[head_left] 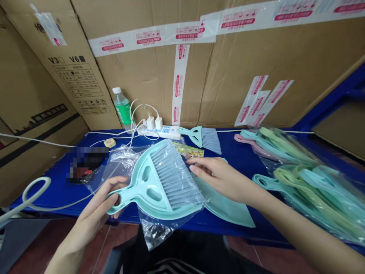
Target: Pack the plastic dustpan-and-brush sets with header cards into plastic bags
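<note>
My left hand [99, 201] is closed around the handles of a mint-green dustpan [168, 215] and the hand brush [154, 179] nested in it, grey-blue bristles facing up. Under them, a clear plastic bag [155, 232] hangs over the table's front edge. My right hand [216, 175] is beside the bristles' right end, its fingers partly bent and apart, with nothing visible between them. Whether its fingertips touch the bristles is unclear. Beneath this hand lies a second mint dustpan [228, 203], partly hidden. Another hand brush [205, 137] rests farther back, by a printed card [192, 151].
Bagged dustpan sets [316, 194] in mint, green and pink are piled at the right of the blue table [239, 148]. At the back stand a power strip [168, 132] with chargers and a green-labelled bottle [123, 108]. White cables cross the left side. Cardboard [142, 76] walls the back.
</note>
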The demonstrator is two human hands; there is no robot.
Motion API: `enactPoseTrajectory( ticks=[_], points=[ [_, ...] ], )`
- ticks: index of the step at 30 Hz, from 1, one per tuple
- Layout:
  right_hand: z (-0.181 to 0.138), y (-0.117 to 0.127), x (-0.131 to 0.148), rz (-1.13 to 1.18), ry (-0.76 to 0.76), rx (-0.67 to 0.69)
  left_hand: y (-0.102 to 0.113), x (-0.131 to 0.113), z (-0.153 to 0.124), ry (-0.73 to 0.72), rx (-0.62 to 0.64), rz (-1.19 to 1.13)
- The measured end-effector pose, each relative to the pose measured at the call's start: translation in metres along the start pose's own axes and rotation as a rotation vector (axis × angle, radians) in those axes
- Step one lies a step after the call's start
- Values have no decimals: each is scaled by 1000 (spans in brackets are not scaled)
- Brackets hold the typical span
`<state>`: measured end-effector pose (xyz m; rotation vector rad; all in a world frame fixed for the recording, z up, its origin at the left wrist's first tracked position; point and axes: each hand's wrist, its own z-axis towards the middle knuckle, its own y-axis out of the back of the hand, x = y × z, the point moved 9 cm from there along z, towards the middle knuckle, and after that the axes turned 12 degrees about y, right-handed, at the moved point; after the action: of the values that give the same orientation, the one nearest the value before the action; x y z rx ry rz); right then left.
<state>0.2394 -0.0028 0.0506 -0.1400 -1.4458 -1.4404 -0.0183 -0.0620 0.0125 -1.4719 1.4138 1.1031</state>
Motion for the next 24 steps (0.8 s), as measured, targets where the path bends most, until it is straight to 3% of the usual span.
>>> enactPoseTrajectory(
  ticks=[6,17,20,24],
  points=[
    [-6,-2,-7,321,-55,24,-12,-5,-3,-2,19,73],
    [-45,-18,-37,890,-312,-48,-57,-11,27,-49,308,129],
    [-52,-21,-41,905,-318,-99,-70,-16,36,-10,348,192],
    [-59,-26,-38,876,-280,-109,-83,-27,48,-39,313,357]
  ],
)
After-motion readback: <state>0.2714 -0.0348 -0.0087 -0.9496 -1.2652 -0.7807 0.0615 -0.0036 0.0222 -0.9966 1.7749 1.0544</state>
